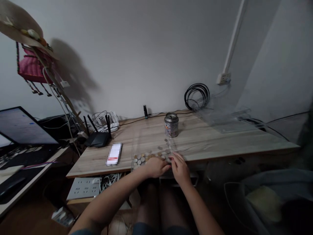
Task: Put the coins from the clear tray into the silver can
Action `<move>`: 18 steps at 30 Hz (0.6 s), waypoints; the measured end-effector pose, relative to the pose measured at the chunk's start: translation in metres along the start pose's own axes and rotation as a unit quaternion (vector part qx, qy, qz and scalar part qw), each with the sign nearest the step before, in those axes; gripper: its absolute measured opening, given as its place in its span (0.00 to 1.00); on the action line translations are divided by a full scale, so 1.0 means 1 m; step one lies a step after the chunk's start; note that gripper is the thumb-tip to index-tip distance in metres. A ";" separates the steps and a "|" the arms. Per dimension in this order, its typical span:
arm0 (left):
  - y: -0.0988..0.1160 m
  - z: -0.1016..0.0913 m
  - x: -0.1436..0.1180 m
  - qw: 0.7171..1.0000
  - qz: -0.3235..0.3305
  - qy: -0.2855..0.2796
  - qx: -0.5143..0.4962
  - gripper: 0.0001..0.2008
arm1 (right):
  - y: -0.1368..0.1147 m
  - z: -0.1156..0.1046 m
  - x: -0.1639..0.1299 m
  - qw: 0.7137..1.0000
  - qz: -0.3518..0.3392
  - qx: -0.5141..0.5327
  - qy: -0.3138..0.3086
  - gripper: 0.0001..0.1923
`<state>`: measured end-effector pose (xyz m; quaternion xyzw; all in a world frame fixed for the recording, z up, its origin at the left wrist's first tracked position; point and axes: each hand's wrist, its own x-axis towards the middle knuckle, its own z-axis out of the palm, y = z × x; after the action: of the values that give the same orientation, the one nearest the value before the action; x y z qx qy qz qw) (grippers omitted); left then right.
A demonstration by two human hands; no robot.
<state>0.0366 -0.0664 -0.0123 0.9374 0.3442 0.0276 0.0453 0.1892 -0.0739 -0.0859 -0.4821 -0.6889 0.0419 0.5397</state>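
Note:
Silver and gold coins lie spread near the front edge of the desk, on what looks like a clear plastic sheet or tray. My left hand is palm down over the right part of the coins, its fingers curled and pressed together. Close beside it, my right hand has its fingers bent inward at the right end of the coins. Whatever is between the fingers of either hand is hidden. Behind the hands stands an upright printed tin with a slot in its lid, touched by neither hand.
A phone and a black router are on the left of the wooden desk. Coiled black cable leans on the wall beside clear plastic sheeting. A power strip sits below the desktop.

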 end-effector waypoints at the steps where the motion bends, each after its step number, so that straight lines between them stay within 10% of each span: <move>1: 0.000 -0.002 -0.003 1.000 0.003 -0.002 -0.002 0.23 | -0.001 -0.001 0.001 1.000 0.005 -0.002 -0.010 0.15; 14: -0.075 -0.025 -0.042 0.975 -0.065 0.101 -0.186 0.22 | -0.001 -0.001 0.009 1.000 0.004 0.001 -0.015 0.14; 18: -0.077 -0.021 -0.023 0.991 -0.018 0.037 -0.129 0.16 | 0.000 -0.001 0.010 1.000 -0.002 0.006 -0.013 0.14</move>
<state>-0.0318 -0.0215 0.0004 0.9156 0.3562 0.1058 0.1535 0.1905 -0.0679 -0.0783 -0.4765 -0.6964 0.0511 0.5341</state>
